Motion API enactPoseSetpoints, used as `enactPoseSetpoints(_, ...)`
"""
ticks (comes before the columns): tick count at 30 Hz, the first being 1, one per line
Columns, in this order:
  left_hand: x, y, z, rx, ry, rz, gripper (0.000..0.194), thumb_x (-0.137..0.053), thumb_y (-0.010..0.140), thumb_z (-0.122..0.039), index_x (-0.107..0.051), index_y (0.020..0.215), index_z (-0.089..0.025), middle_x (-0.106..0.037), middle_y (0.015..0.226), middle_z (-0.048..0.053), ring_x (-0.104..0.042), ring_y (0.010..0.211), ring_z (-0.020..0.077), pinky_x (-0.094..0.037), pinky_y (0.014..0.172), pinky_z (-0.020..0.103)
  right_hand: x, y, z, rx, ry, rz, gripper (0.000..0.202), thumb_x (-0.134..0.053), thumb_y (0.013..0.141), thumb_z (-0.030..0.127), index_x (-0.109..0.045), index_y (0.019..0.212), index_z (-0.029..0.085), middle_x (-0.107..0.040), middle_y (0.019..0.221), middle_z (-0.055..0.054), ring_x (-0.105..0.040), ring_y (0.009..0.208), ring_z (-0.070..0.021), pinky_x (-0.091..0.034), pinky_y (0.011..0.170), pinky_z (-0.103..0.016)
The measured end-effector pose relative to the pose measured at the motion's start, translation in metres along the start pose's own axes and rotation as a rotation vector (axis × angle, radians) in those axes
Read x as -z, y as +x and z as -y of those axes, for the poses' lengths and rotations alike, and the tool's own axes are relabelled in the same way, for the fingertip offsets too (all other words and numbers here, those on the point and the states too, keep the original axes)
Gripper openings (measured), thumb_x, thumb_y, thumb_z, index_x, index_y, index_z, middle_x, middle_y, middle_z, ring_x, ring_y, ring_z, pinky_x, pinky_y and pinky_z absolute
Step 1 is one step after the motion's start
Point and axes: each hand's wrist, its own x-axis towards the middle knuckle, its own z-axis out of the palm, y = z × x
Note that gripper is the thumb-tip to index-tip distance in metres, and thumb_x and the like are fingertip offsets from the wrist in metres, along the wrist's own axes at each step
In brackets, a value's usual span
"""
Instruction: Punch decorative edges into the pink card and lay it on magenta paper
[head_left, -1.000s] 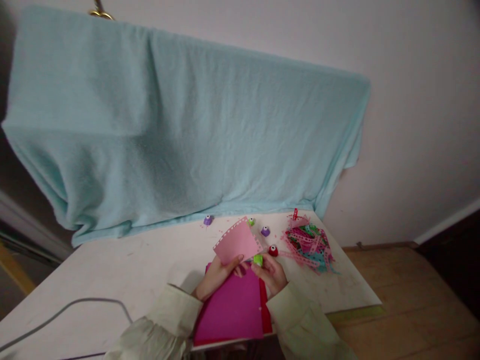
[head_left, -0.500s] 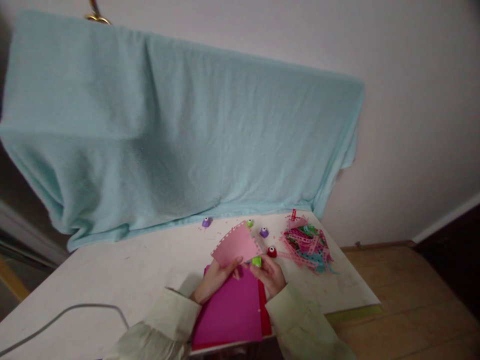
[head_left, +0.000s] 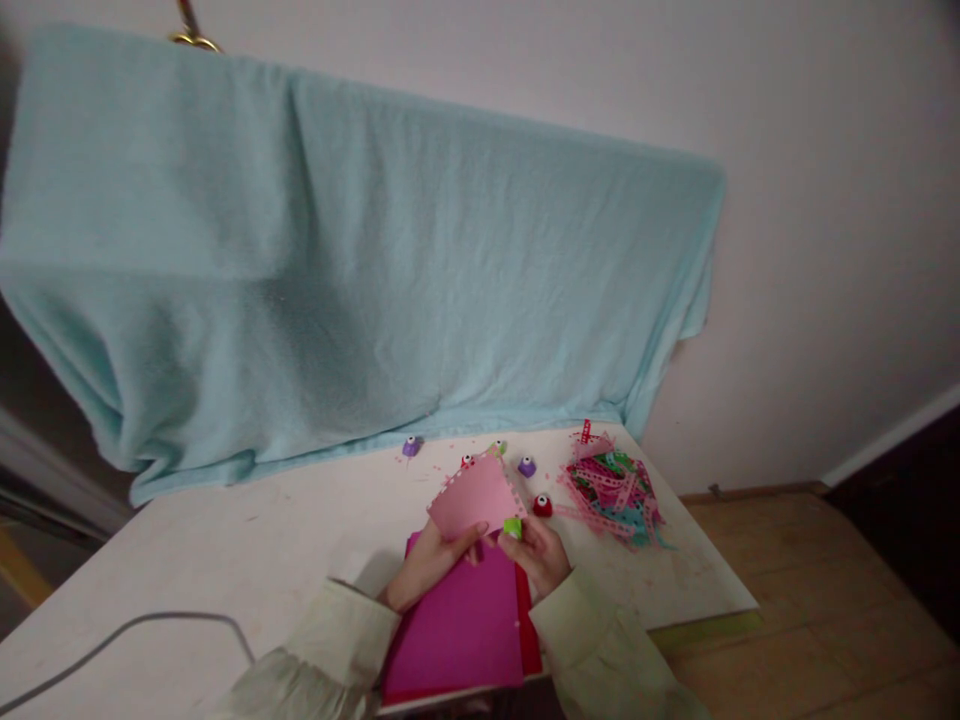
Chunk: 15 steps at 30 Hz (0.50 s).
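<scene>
While the left hand (head_left: pixel 433 562) pinches the pink sheet (head_left: pixel 471 497) above the magenta paper (head_left: pixel 456 630), the right hand (head_left: pixel 544 552) clamps the green punch (head_left: pixel 512 527) by the sheet's right corner; a loose left grip could let the sheet twist or crease.

From where I stand, a pale-blue draped fabric (head_left: pixel 450 250) hangs behind a white flat-topped table (head_left: pixel 300 545). At the table's front, before the person, lies a stack of flat magenta and red sheets (head_left: pixel 465 620). Over its far end, the left hand (head_left: pixel 429 562) holds a pink paper sheet with a perforated border (head_left: pixel 472 500); just right, the right hand (head_left: pixel 543 553) holds a small bright-green blocky object (head_left: pixel 512 527). Beyond the paper, left to right, sit small domed objects: one purple (head_left: pixel 410 447), one red (head_left: pixel 466 461) and one green (head_left: pixel 499 447), both partly hidden, another purple (head_left: pixel 527 467) and, nearer, another red (head_left: pixel 542 506). Right of these lies a tangled heap of multicoloured perforated strips (head_left: pixel 615 490).
</scene>
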Motion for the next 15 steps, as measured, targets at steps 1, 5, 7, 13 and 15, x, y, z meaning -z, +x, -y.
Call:
enactPoseSetpoints(1,-0.0001,0.0003,-0.0003,0.003,0.004,0.004,0.047,-0.054,0.084,-0.055,-0.065,0.061,-0.016,-0.066,0.06,0.003,-0.062,0.058,0.0159,-0.049,0.065,0.026,-0.0006,-0.0001,-0.0007,0.004,0.005,-0.003,0.048,-0.079,0.065,0.047,-0.066,0.099,0.015,-0.07,0.09,-0.01,-0.066,0.089,-0.0283,-0.051,0.083,-0.042)
enactPoseSetpoints(5,-0.0009,0.0013,-0.001,0.024,0.005,0.006,0.046,-0.057,0.08,-0.058,-0.066,0.066,-0.015,-0.067,0.06,0.004,-0.062,0.057,0.0172,-0.048,0.06,0.026,0.0025,0.0003,-0.0034,-0.015,-0.043,0.055,0.042,-0.078,0.068,0.043,-0.066,0.096,0.014,-0.07,0.088,-0.01,-0.066,0.085,-0.0266,-0.052,0.077,-0.039)
enactPoseSetpoints(7,-0.0015,0.0016,-0.0002,0.015,0.001,0.011,0.047,-0.056,0.08,-0.059,-0.066,0.068,-0.015,-0.068,0.062,0.005,-0.062,0.057,0.0176,-0.049,0.059,0.026,0.0052,0.0008,-0.0044,-0.011,-0.071,0.062,0.041,-0.078,0.068,0.043,-0.066,0.095,0.014,-0.07,0.087,-0.01,-0.065,0.083,-0.0255,-0.051,0.075,-0.037)
enactPoseSetpoints(13,-0.002,0.0015,0.0054,-0.025,-0.022,0.042,0.049,-0.054,0.081,-0.06,-0.068,0.071,-0.014,-0.069,0.064,0.006,-0.061,0.056,0.0178,-0.049,0.059,0.027,0.0072,0.0008,-0.0046,-0.002,-0.103,0.031,0.04,-0.078,0.066,0.045,-0.066,0.088,0.014,-0.068,0.082,-0.007,-0.063,0.078,-0.0226,-0.05,0.069,-0.031)
enactPoseSetpoints(15,-0.0018,0.0013,0.0067,-0.024,-0.025,0.049,0.05,-0.053,0.081,-0.061,-0.068,0.072,-0.015,-0.069,0.065,0.007,-0.061,0.056,0.018,-0.049,0.059,0.027,0.0072,0.0005,-0.0043,0.0,-0.115,0.023,0.04,-0.078,0.067,0.046,-0.066,0.087,0.014,-0.067,0.081,-0.007,-0.062,0.077,-0.022,-0.05,0.068,-0.031)
